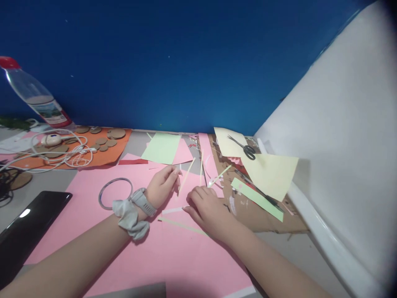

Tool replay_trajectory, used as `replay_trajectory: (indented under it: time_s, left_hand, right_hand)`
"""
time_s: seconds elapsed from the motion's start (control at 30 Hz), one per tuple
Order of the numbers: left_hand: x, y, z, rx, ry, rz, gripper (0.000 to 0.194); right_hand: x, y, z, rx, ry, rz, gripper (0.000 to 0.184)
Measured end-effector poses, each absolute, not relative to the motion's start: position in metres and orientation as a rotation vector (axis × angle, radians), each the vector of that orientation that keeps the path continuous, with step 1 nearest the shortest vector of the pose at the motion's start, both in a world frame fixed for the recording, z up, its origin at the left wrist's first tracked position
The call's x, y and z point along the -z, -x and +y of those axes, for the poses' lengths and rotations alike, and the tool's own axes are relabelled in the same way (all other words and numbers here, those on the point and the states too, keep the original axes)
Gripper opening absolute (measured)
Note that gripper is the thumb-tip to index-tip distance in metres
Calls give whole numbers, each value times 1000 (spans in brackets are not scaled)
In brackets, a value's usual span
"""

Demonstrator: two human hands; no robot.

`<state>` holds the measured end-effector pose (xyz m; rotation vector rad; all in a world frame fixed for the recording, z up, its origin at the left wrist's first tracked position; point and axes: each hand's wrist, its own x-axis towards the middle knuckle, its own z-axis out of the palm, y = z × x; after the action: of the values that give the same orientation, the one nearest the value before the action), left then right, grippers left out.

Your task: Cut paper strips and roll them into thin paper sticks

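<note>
My left hand (163, 186) rests on its side above the large pink paper sheet (130, 256), its fingers curled inward. Whatever its fingertips hold, if anything, is too small to make out. Just to its right lies a narrow pale yellow paper strip (187, 174). My right hand (207, 209) is palm down, with bent fingers pressed together and the fingertips hidden beneath. Another pale strip (201, 167) and a light green strip (221, 175) run up from its knuckles. By its thumb lies a white strip (172, 210); a longer pale green strip (182, 226) passes below the hand.
Black-handled scissors (249, 152) lie on cream paper (273, 171) at right, near a green paper piece (259, 199) on cardboard (263, 221). At left are a grey ring (99, 198), a phone (34, 231), white cables (83, 151) and a tilted bottle (46, 105). A blue wall (186, 66) stands behind.
</note>
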<state>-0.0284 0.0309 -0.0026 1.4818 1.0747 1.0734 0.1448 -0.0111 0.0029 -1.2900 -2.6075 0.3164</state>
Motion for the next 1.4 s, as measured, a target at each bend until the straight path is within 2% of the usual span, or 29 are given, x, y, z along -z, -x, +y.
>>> replay_trajectory:
  time_s: [0.27,0.43,0.5,0.7,1.03,1.13,1.27,1.4]
  left_hand:
    - [-17,35,23,-652,-1911,1158,27]
    - [-29,50,8,-255,-2081,1196,43]
    - [-28,52,1,-181,-2133,1231,42]
    - [-12,55,-7,-197,-2201,1247,27]
    - [-5,57,-10,-262,-2237,1285,22]
    - [-5,59,-9,-260,-2232,1287,21]
    - [-7,60,-9,-256,-2228,1281,19]
    - [-8,61,-8,-262,-2224,1268,21]
  right_hand:
    - [-1,-148,-13,-262,1264,-2601,15]
    - [2,-149,-12,-258,1270,-2587,14]
    - [3,-148,-11,-255,1276,-2578,14]
    - [2,-150,-12,-255,1277,-2549,15]
    - [-8,-150,-16,-189,1375,-2468,18]
    - [-18,-165,-5,-57,1457,-2410,11]
    - [-27,-205,24,274,1782,-2184,23]
    - [-20,-234,49,526,1957,-2105,22]
